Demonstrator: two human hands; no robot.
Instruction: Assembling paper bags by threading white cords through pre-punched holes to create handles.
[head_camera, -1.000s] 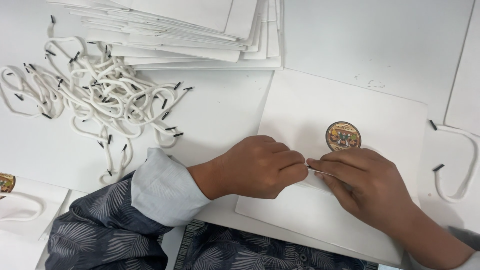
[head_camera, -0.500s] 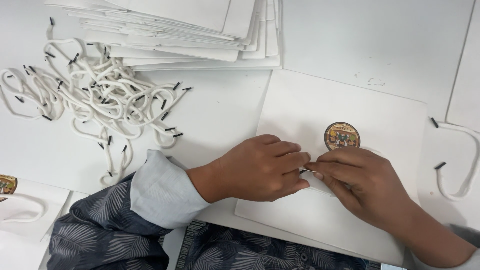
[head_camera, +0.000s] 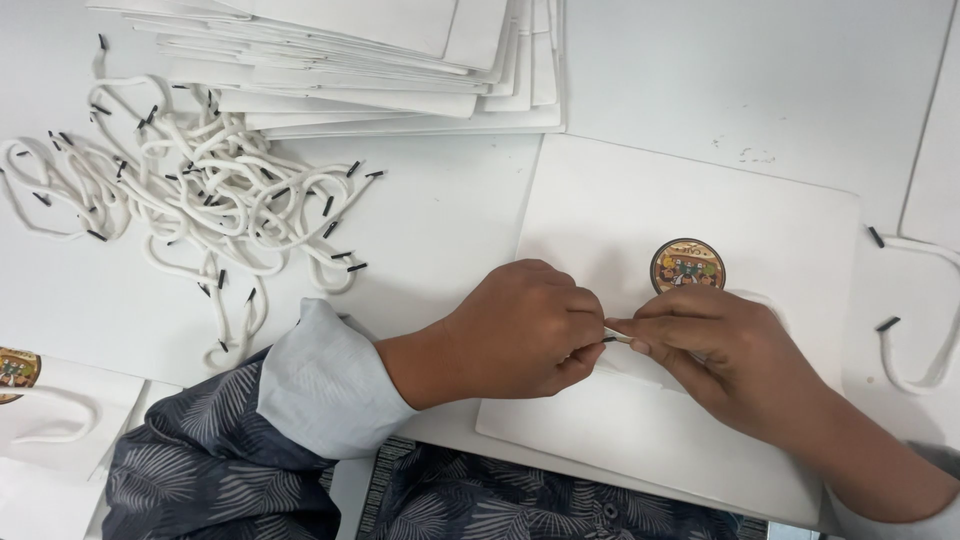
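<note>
Item: our left hand (head_camera: 520, 330) and right hand (head_camera: 725, 350), both closed, fingertips meeting on what seems a white cord end (head_camera: 617, 336), over a flat white paper bag (head_camera: 620, 200) with a round sticker (head_camera: 688, 265) just beyond the right hand; loose cords (head_camera: 190, 200) lie far left on the surface (head_camera: 760, 70).

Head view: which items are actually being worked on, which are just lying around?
In hand:
left hand
right hand
white cord end, pinched between both
flat white paper bag with round sticker

Lying about:
cord pile
stack of bags
</note>
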